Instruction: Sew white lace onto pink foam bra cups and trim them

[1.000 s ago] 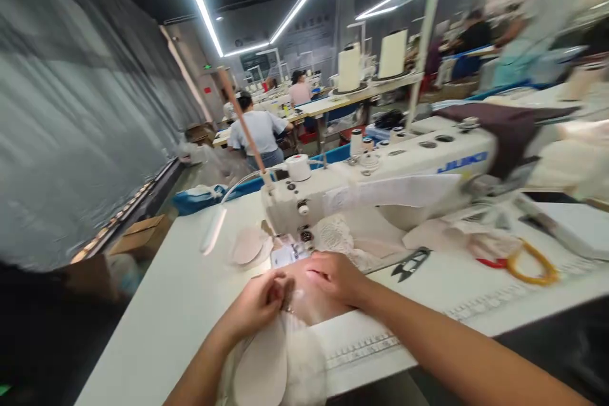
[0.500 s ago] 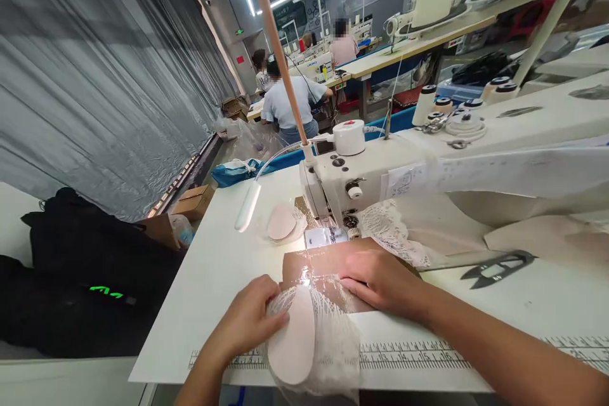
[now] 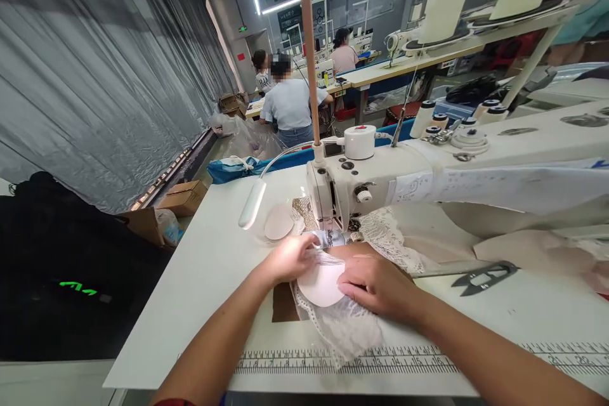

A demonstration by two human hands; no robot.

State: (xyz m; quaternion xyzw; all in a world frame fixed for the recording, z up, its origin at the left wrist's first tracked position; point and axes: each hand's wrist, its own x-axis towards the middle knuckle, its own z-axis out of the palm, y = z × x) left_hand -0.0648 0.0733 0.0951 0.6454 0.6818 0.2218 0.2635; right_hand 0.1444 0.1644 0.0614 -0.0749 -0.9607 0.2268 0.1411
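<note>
A pale oval pad [image 3: 321, 285] lies on a piece of white lace fabric [image 3: 349, 333] in front of the sewing machine [image 3: 333, 184]. My left hand [image 3: 292, 258] is closed on the far edge of the lace, with its fingertips close to the presser foot [image 3: 333, 238]. With curled fingers, my right hand [image 3: 375, 282] grips the right side of the lace and pad, its thumb on the pad. Under them is a brown plate [image 3: 284, 304], partly covered. A second pale pad with lace [image 3: 279, 222] rests left of the needle area.
Black thread snips [image 3: 485, 278] lie to the right, near more lace [image 3: 387, 238] beneath the machine arm. A lit lamp [image 3: 252, 204] hangs over the table's left side. A printed ruler [image 3: 404, 360] runs along the front edge. Thread spools [image 3: 423, 117] stand behind; people sit farther back.
My left hand has moved forward and right toward the presser foot. The lace and pad have shifted away from the front edge and turned. My right hand now touches the pad.
</note>
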